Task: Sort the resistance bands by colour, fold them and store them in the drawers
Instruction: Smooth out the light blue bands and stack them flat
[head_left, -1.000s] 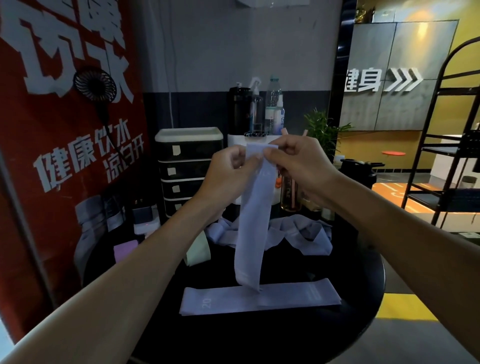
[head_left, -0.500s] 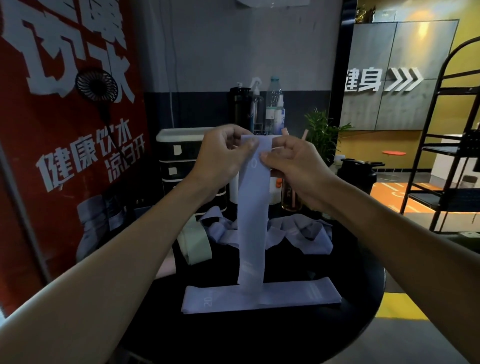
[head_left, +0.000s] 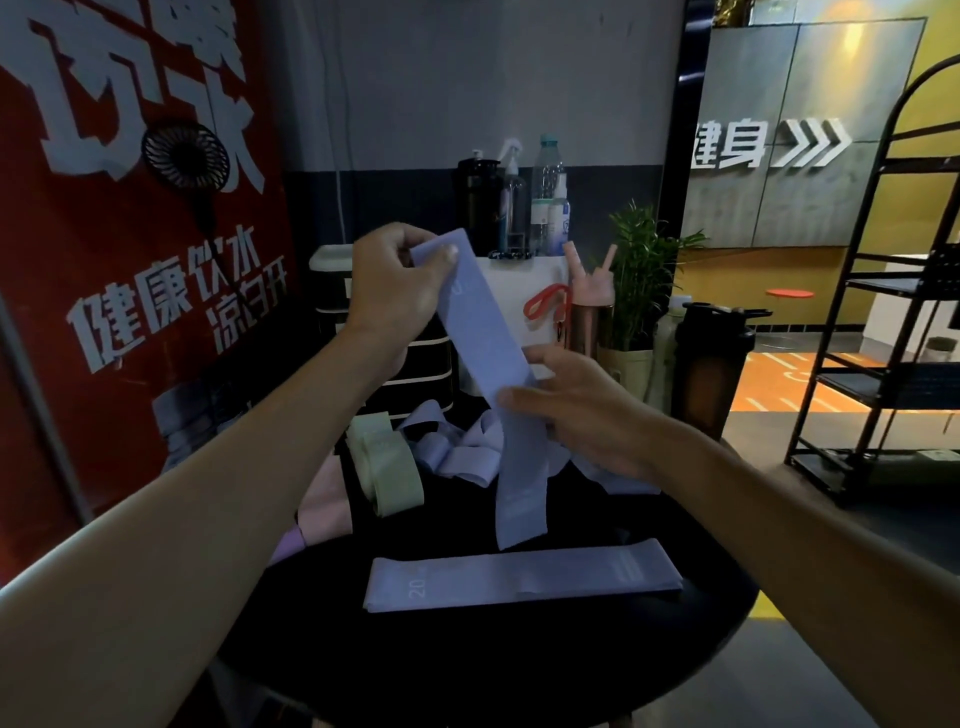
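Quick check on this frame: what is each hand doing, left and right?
The left hand is closed, pinching the top end of the lilac band.
The right hand is closed, pinching the same band at mid-length, thumb in front.

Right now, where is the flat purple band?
In the head view, the flat purple band lies across the table, near its middle, just below the hanging band and its free end.

Drawer unit (head_left: 330, 260) — mostly hidden behind left hand (head_left: 389, 283) (held band (head_left: 488, 353) print blurred).
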